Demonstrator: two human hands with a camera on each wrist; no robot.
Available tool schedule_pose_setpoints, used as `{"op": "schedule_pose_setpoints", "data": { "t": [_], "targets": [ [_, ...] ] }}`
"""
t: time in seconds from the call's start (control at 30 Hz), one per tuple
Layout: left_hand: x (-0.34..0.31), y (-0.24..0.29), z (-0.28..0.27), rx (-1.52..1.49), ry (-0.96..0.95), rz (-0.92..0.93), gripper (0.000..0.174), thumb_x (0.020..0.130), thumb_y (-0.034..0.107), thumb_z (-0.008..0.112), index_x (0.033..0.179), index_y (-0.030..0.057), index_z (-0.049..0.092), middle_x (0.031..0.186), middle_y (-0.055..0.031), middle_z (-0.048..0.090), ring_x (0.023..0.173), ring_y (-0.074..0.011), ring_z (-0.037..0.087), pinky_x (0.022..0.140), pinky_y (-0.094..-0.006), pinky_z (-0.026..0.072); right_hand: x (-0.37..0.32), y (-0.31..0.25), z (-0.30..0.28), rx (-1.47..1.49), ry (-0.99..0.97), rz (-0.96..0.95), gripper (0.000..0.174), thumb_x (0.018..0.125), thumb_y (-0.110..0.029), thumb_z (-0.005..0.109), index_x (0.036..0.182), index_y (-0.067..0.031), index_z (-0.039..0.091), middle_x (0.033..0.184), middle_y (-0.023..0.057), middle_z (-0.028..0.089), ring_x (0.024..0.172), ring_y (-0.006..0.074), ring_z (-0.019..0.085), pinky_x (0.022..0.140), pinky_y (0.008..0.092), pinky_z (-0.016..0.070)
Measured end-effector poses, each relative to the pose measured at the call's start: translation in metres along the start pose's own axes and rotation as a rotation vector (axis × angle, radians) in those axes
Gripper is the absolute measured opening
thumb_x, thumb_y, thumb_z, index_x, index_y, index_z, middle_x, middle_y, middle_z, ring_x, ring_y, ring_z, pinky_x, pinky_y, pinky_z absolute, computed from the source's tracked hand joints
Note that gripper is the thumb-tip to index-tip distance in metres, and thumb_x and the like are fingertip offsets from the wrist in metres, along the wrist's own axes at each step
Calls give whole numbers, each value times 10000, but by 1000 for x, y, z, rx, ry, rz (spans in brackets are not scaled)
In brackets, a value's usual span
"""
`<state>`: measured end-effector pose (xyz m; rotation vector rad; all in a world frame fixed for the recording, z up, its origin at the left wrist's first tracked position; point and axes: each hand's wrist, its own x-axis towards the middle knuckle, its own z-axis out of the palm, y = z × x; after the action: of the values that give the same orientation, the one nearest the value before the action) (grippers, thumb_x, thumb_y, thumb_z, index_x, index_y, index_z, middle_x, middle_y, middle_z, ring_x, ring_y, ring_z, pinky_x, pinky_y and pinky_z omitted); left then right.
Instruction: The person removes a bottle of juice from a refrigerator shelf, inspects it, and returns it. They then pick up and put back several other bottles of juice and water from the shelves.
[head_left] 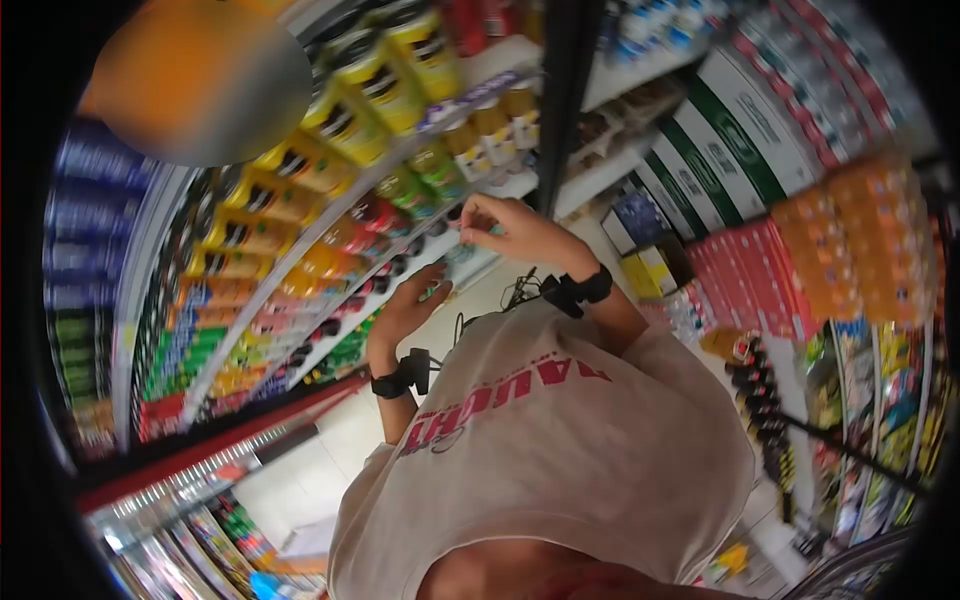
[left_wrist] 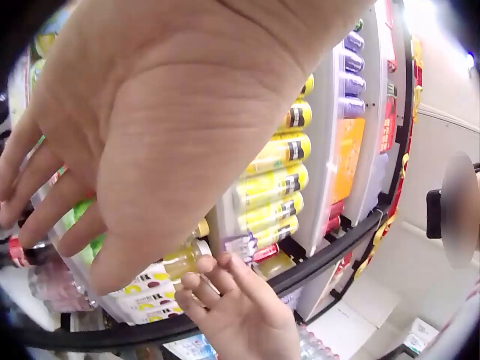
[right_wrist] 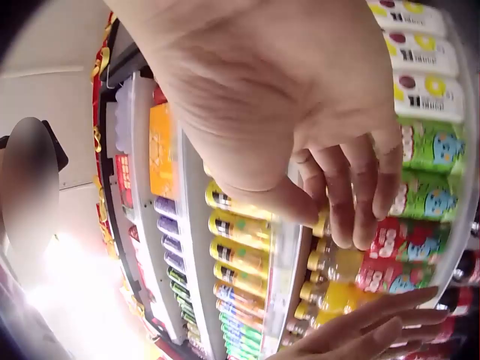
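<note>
My left hand [head_left: 405, 305] hovers before the lower shelves of a drinks rack, palm down, fingers extended and holding nothing. To its right, my right hand [head_left: 525, 235] is raised with loosely bent fingers and nothing in them. In the left wrist view, the fingertips of the right hand [left_wrist: 251, 311] overlap a bottle of pale yellow drink [left_wrist: 184, 261] standing on the shelf. The right wrist view has the left hand [right_wrist: 367, 330] beside bottles with red cartoon labels [right_wrist: 409, 240]; green-labelled bottles [right_wrist: 431, 142] stand in the same row. Each wrist bears a black strap.
Yellow cans [head_left: 375, 85] fill the shelf above, with blue cans [head_left: 95, 215] at far left. A dark upright post [head_left: 568, 110] divides the rack. Green-and-white cartons [head_left: 725, 130] and wrapped orange bottles [head_left: 860, 240] are stacked to the right. Tiled floor [head_left: 345, 440] shows below.
</note>
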<state>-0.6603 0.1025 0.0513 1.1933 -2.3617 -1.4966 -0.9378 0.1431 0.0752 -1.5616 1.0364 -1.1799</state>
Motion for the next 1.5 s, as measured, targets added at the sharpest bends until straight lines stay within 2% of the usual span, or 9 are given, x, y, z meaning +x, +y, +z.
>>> {"op": "schedule_pose_setpoints", "data": {
  "t": [0.23, 0.4, 0.7, 0.73, 0.87, 1.1, 1.27, 1.33, 1.5],
  "targets": [
    [34, -9, -2, 16, -134, 24, 465, 1016, 235, 649, 1425, 39, 546, 1151, -87, 682, 1074, -170, 653, 923, -324, 524, -29, 53, -149, 225, 701, -137, 46, 1002, 0, 568, 1039, -17, 546, 988, 73, 661, 922, 154, 663, 852, 308, 554],
    [42, 18, -15, 50, -180, -76, 407, 1014, 133, 642, 1393, 12, 553, 1192, -60, 695, 1097, -151, 653, 943, -288, 506, 7, 85, -241, 3, 1040, -219, 203, 992, -49, 594, 1184, 16, 589, 1103, 121, 692, 969, 211, 725, 832, 328, 577],
    [43, 15, -16, 24, -120, -231, 424, 1012, 125, 660, 1410, 24, 554, 1236, -114, 686, 1143, -174, 654, 966, -312, 527, 121, 66, -322, -395, 838, -337, 524, 917, -157, 702, 1381, 29, 543, 1234, 196, 687, 960, 245, 738, 834, 361, 578],
    [43, 18, -16, 17, -107, -274, 424, 1015, 134, 657, 1413, 26, 555, 1240, -120, 684, 1145, -176, 653, 967, -314, 527, 128, 60, -324, -451, 848, -353, 584, 875, -204, 720, 1391, 16, 555, 1224, 280, 651, 1097, 420, 653, 922, 448, 543],
    [43, 13, -21, 106, -150, -230, 496, 1032, 303, 643, 1434, 30, 541, 1273, -126, 678, 1188, -184, 631, 974, -322, 503, 157, 52, -337, -642, 747, -269, 608, 887, -264, 718, 1402, 1, 533, 1185, 286, 663, 1104, 427, 639, 940, 486, 537],
    [46, -5, -23, 32, -54, -258, 378, 1028, 211, 637, 1353, 20, 601, 1137, -75, 709, 1080, -153, 668, 929, -307, 526, 151, 68, -335, -792, 857, -167, 725, 841, -489, 756, 1362, -11, 593, 1412, 234, 548, 1173, 409, 612, 970, 457, 524],
    [46, -29, -21, 149, -41, -85, 366, 1016, 244, 653, 1330, 59, 624, 1090, -115, 739, 1023, -213, 727, 873, -343, 568, 105, 78, -319, -695, 832, -177, 625, 829, -416, 811, 1277, -11, 650, 1229, 234, 655, 1067, 395, 654, 905, 449, 525],
    [49, -40, -23, 164, -49, -88, 368, 1014, 238, 655, 1333, 59, 620, 1100, -116, 737, 1027, -213, 724, 883, -349, 571, 83, 68, -306, -595, 821, -105, 541, 837, -347, 843, 1235, -25, 668, 982, 193, 718, 845, 307, 707, 745, 401, 556],
    [52, -18, -24, 23, -57, -142, 411, 1022, 231, 664, 1375, 35, 586, 1220, -114, 693, 1116, -194, 677, 963, -337, 541, 32, 88, -281, -443, 1103, -86, 403, 901, -247, 785, 1211, -7, 688, 1052, 119, 748, 932, 183, 687, 851, 355, 557]
  ]
}}
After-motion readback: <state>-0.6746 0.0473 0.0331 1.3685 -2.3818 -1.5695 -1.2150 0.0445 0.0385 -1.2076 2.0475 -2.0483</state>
